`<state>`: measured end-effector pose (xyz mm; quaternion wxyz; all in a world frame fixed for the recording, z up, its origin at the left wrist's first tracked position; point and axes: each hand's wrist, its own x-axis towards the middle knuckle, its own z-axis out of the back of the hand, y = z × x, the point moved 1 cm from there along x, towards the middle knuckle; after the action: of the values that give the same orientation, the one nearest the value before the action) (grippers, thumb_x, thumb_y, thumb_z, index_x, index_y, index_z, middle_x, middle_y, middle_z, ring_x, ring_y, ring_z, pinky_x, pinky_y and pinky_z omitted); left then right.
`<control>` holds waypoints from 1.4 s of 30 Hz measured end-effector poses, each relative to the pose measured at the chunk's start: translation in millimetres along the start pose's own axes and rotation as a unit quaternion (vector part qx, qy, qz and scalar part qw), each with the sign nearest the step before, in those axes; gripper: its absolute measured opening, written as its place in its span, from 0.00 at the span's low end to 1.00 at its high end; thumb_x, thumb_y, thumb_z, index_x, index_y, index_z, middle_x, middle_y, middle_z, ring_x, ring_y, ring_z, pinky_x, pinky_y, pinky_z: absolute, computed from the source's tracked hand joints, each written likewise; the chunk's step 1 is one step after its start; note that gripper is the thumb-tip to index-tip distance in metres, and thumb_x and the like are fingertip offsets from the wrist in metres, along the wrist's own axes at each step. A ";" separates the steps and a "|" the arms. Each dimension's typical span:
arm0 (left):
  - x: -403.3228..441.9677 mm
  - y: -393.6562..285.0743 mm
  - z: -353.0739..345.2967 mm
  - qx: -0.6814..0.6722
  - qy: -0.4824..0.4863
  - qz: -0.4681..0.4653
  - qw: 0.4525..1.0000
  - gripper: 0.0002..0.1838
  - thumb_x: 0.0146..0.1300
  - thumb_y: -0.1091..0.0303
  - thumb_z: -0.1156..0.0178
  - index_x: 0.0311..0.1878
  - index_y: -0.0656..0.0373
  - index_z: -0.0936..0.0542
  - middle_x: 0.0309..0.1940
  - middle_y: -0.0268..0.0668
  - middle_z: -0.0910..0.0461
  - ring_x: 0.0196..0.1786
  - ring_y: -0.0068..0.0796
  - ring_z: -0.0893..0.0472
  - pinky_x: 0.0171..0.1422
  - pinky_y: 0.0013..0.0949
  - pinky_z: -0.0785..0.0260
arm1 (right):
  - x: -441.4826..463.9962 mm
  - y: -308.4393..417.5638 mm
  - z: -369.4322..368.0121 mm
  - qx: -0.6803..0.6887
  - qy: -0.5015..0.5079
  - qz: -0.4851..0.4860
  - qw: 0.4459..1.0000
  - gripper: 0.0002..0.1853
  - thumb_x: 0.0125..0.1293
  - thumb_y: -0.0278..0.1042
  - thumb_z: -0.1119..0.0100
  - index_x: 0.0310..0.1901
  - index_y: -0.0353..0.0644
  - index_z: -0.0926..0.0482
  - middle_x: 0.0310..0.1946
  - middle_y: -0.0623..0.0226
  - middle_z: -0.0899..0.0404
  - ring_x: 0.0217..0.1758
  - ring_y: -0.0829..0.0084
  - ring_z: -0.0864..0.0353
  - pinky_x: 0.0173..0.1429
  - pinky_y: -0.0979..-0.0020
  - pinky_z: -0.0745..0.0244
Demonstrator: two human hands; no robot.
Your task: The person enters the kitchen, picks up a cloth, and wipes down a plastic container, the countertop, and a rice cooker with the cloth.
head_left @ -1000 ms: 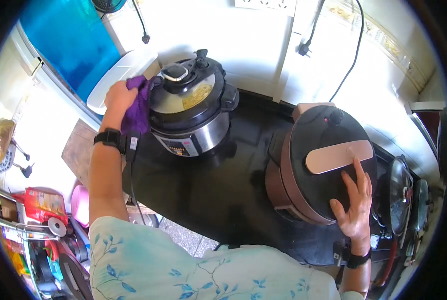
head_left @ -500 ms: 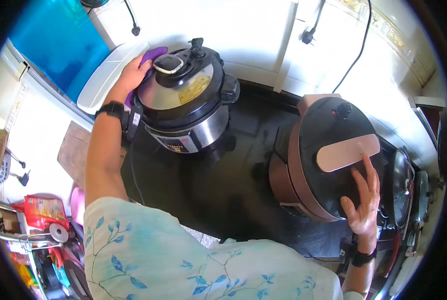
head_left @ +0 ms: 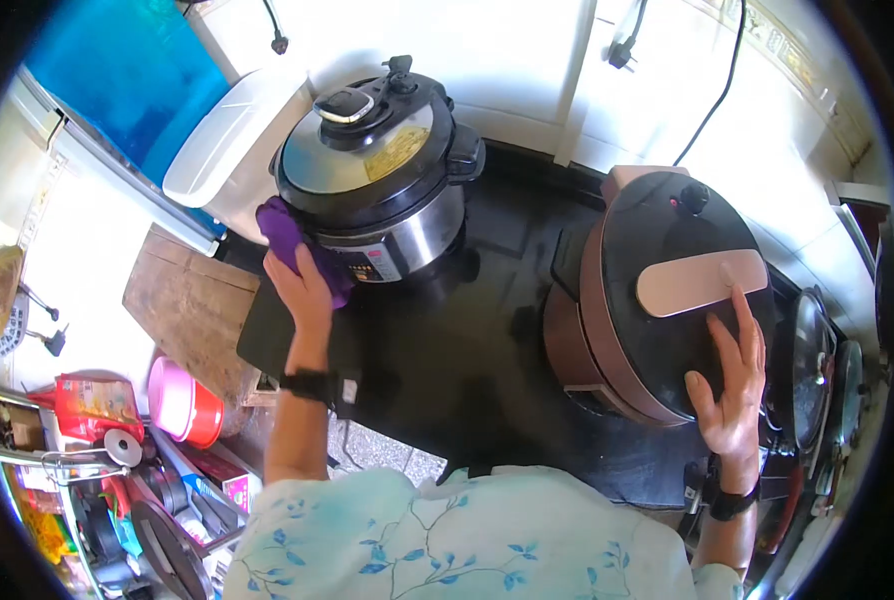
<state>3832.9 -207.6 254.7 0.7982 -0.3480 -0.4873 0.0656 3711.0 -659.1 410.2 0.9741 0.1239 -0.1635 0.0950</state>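
My left hand (head_left: 305,292) is closed on a purple cloth (head_left: 282,230), which lies against the lower front-left side of a silver and black electric pressure cooker (head_left: 432,228). The cloth partly covers the cooker's control panel (head_left: 375,262). On the right stands a brown cooker (head_left: 592,345) with a round black lid and a flat pinkish-brown handle (head_left: 689,284). My right hand (head_left: 732,395) rests at the near right part of that lid, fingers spread, the index fingertip touching the handle. It holds nothing.
Both cookers stand on a black countertop (head_left: 447,370). A white lidded container (head_left: 232,140) is behind the pressure cooker's left side. A wooden board (head_left: 187,310) lies at left, with pink and red tubs (head_left: 172,395) below. Pans (head_left: 805,370) lean at right; plugs (head_left: 622,50) hang on the wall.
My left hand has moved with the purple cloth from beside the pressure cooker's lid down to its front-left body. My right hand stays on the brown cooker's lid. The view has shifted slightly.
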 end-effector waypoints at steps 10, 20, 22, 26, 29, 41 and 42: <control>-10.7 -66.9 6.4 0.088 0.070 -0.066 0.991 0.15 0.57 0.67 0.45 0.42 0.69 0.30 0.46 0.56 0.31 0.48 0.56 0.31 0.55 0.44 0.40 | -2.1 2.7 0.7 -0.026 -0.004 0.020 0.999 0.28 0.47 0.42 0.47 0.46 0.27 0.27 0.64 0.50 0.45 0.61 0.49 0.40 0.64 0.54 0.45; -77.5 -103.8 -60.6 0.035 0.459 -0.125 0.879 0.11 0.53 0.66 0.43 0.38 0.60 0.28 0.38 0.45 0.25 0.39 0.51 0.26 0.43 0.44 0.33 | -3.6 1.2 1.8 -0.018 -0.013 0.055 0.998 0.27 0.52 0.45 0.49 0.46 0.27 0.26 0.64 0.49 0.44 0.60 0.50 0.38 0.63 0.56 0.44; -82.9 -91.5 -54.5 -0.024 0.488 -0.084 0.868 0.11 0.54 0.64 0.43 0.38 0.60 0.27 0.36 0.45 0.24 0.37 0.47 0.25 0.43 0.41 0.32 | -4.7 0.0 1.6 -0.025 -0.008 0.049 0.998 0.28 0.54 0.48 0.50 0.46 0.27 0.26 0.64 0.49 0.45 0.60 0.50 0.38 0.63 0.56 0.44; -47.1 -86.0 -5.6 -0.095 0.452 0.137 0.876 0.18 0.55 0.55 0.43 0.41 0.61 0.24 0.32 0.47 0.23 0.36 0.43 0.22 0.41 0.37 0.31 | -3.4 -0.2 0.6 -0.021 -0.004 0.034 0.999 0.28 0.54 0.48 0.50 0.46 0.27 0.26 0.63 0.48 0.45 0.60 0.49 0.39 0.63 0.55 0.44; 0.4 -92.7 39.2 -0.001 0.266 0.163 0.950 0.15 0.55 0.59 0.40 0.28 0.65 0.26 0.22 0.45 0.25 0.25 0.27 0.31 0.31 0.34 0.35 | -3.5 -0.2 1.4 -0.019 -0.001 0.028 0.999 0.28 0.52 0.47 0.48 0.46 0.28 0.26 0.63 0.48 0.44 0.61 0.49 0.39 0.63 0.53 0.45; -10.7 -91.1 -2.7 0.124 0.132 -0.032 0.983 0.10 0.55 0.68 0.45 0.35 0.65 0.28 0.34 0.49 0.29 0.38 0.51 0.28 0.43 0.43 0.35 | -1.6 1.1 1.5 -0.018 0.003 0.009 1.000 0.28 0.47 0.44 0.46 0.46 0.28 0.27 0.62 0.46 0.44 0.62 0.47 0.40 0.66 0.50 0.50; -12.7 -92.6 -3.5 0.097 0.143 -0.056 0.983 0.10 0.55 0.69 0.45 0.37 0.65 0.27 0.35 0.48 0.28 0.39 0.50 0.27 0.44 0.42 0.35 | -2.5 1.3 1.6 -0.016 -0.004 0.014 1.000 0.28 0.46 0.44 0.45 0.46 0.28 0.27 0.62 0.46 0.44 0.62 0.47 0.40 0.66 0.50 0.50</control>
<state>3807.5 -284.3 301.7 0.8922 -0.2471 -0.3776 0.0175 3708.0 -658.6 411.1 0.9739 0.1063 -0.1705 0.1054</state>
